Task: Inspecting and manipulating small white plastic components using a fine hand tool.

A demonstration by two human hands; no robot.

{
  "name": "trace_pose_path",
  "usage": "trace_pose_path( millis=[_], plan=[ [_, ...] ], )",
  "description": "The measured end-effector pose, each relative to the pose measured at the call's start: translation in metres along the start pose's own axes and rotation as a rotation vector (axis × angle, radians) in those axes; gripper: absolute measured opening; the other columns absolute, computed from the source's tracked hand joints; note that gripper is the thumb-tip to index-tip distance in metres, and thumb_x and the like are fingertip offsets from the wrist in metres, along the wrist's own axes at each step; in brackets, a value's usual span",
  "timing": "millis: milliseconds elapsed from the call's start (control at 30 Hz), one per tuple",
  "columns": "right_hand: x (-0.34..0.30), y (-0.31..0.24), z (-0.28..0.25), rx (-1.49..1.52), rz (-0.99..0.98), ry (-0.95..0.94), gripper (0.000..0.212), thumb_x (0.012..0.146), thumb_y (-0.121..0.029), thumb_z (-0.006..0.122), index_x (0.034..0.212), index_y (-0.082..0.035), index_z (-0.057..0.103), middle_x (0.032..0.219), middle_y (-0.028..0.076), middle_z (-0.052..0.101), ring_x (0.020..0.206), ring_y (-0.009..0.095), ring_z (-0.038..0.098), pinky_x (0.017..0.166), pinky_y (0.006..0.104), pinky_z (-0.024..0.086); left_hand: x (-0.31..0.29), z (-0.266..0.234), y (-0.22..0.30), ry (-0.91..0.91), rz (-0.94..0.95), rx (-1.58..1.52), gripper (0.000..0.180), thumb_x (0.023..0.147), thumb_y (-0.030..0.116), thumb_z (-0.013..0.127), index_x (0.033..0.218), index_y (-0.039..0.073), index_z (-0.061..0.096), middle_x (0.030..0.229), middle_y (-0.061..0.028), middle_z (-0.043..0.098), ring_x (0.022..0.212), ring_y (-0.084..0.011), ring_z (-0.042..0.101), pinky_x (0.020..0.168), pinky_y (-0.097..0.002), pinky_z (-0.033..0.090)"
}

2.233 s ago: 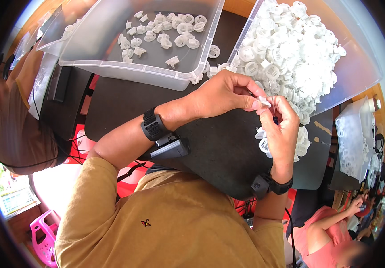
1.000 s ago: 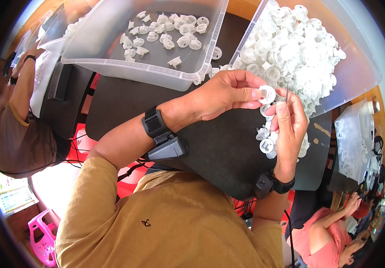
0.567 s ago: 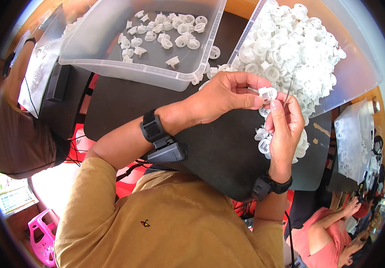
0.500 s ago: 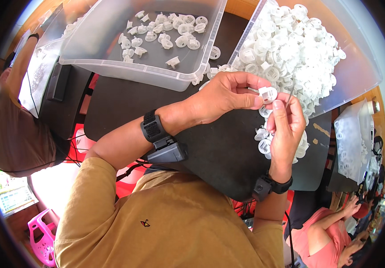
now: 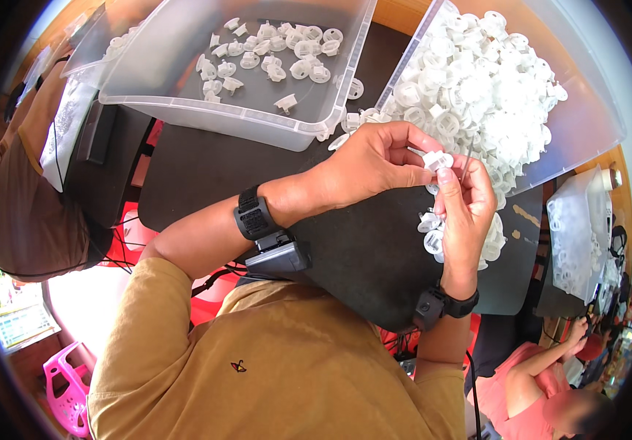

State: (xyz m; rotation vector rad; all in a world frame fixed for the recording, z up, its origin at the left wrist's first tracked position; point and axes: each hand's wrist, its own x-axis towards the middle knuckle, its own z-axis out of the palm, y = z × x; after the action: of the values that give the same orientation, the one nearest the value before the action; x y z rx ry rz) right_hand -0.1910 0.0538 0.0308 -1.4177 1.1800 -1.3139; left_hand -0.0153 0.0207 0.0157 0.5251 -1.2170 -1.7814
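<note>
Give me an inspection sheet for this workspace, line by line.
Surface: black table.
Job's things: small white plastic part pinched between both hands; heaped bin at right; sparse bin at left.
Clutter: loose parts on the table by the right hand.
Hands: left hand and right hand both grip the part with their fingers.
Cables: dark cables below the table edge.
Surroundings: other people seated left and lower right; pink stool.

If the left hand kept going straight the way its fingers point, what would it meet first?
The left hand points rightward at the small white plastic part it pinches. Just beyond, it would likely meet the right hand fingertips, then the heaped bin, though depth is unclear.
</note>
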Motion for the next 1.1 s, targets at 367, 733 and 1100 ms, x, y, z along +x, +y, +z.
trace_pose_path(
  millis=[367, 733, 1100],
  plan=[
    [0.001, -0.001, -0.008, 0.123, 0.069, -0.063, 0.013, 0.094, -0.012, 0.063, 0.099, 0.000, 0.061, 0.081, 0.004, 0.065, 0.058, 0.002, 0.047, 0.052, 0.0169, 0.036, 0.003, -0.005, 0.006, -0.069, 0.002, 0.063, 0.027, 0.088, 0.002, 0.068, 0.114, 0.000, 0.060, 0.115, -0.0092, 0.064, 0.106, -0.0161, 0.063, 0.095, -0.0306, 0.051],
    [0.002, 0.000, -0.008, 0.149, 0.082, -0.061, 0.013, 0.092, -0.012, 0.064, 0.098, 0.000, 0.062, 0.078, 0.003, 0.063, 0.058, 0.002, 0.047, 0.051, 0.0165, 0.036, 0.002, -0.004, -0.001, -0.055, 0.059, 0.057, 0.027, 0.086, -0.002, 0.068, 0.112, -0.001, 0.062, 0.115, -0.0108, 0.065, 0.106, -0.0159, 0.063, 0.096, -0.0311, 0.051],
    [0.005, -0.003, -0.012, 0.164, 0.173, -0.136, 0.012, 0.092, -0.012, 0.064, 0.091, -0.004, 0.055, 0.070, -0.001, 0.056, 0.053, 0.001, 0.043, 0.048, 0.0164, 0.035, 0.002, -0.004, -0.003, -0.059, 0.049, 0.062, 0.028, 0.085, -0.002, 0.069, 0.112, 0.000, 0.063, 0.114, -0.0107, 0.066, 0.106, -0.0159, 0.063, 0.095, -0.0317, 0.051]
  ],
)
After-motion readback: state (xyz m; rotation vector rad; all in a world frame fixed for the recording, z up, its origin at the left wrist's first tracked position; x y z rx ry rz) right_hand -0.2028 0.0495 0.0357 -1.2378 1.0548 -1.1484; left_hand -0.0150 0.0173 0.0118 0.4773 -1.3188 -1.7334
